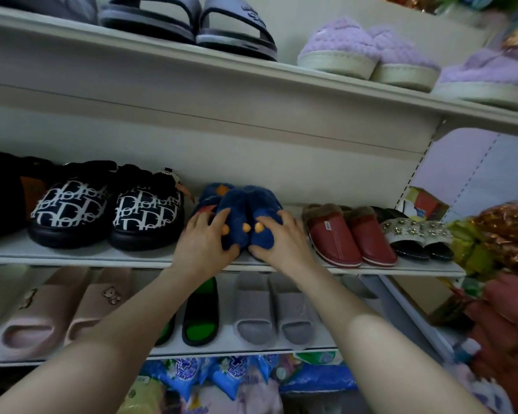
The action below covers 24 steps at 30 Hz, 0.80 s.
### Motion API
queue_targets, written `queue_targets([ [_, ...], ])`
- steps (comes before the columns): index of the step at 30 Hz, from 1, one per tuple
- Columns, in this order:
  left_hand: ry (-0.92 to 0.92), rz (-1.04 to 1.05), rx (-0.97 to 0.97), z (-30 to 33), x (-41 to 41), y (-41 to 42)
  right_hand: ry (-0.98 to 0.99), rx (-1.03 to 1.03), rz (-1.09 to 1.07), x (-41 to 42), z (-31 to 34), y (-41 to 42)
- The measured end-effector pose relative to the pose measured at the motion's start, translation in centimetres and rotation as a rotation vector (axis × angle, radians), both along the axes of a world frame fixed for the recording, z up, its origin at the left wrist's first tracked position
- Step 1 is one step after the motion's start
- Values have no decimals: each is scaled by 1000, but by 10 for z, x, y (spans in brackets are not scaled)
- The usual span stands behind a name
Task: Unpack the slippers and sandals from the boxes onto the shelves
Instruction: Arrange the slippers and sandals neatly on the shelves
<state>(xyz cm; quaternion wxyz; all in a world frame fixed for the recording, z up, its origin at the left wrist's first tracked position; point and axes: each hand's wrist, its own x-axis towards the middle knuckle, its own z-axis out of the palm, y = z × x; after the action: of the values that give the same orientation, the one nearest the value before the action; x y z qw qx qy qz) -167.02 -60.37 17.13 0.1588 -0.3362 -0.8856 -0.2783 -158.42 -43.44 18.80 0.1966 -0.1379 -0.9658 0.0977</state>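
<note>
our left hand (204,240) curls round one fluffy dark blue slipper with orange bumps (232,222); our right hand (281,240) grips its twin (263,225); both sit on the white middle shelf (72,255), black patterned slippers (108,207) left, red leather slippers (347,234) right

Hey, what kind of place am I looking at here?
Most likely a small shop: tiered display shelves with many pairs of slippers, such as red slippers, and packaged goods stacked below.

In the centre of the frame the fluffy slippers (245,222) are dark blue with small orange spots. Left of them, black slippers (108,209) carry white letters; right, red slippers (341,234).
</note>
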Motion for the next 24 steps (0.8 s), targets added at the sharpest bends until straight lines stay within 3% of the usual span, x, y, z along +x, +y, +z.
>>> queue_targets([
  [4,146,64,-71,12,12,8,58,-44,72,24,11,27],
  [8,271,-73,63,23,44,49,225,55,-58,66,24,88],
  [13,184,-261,126,19,99,143,146,-14,-210,113,13,166],
  [17,78,-175,11,-3,123,208,37,-92,-158,125,-12,201],
  [24,-3,-32,-66,-22,115,230,116,-135,-33,114,-32,210],
])
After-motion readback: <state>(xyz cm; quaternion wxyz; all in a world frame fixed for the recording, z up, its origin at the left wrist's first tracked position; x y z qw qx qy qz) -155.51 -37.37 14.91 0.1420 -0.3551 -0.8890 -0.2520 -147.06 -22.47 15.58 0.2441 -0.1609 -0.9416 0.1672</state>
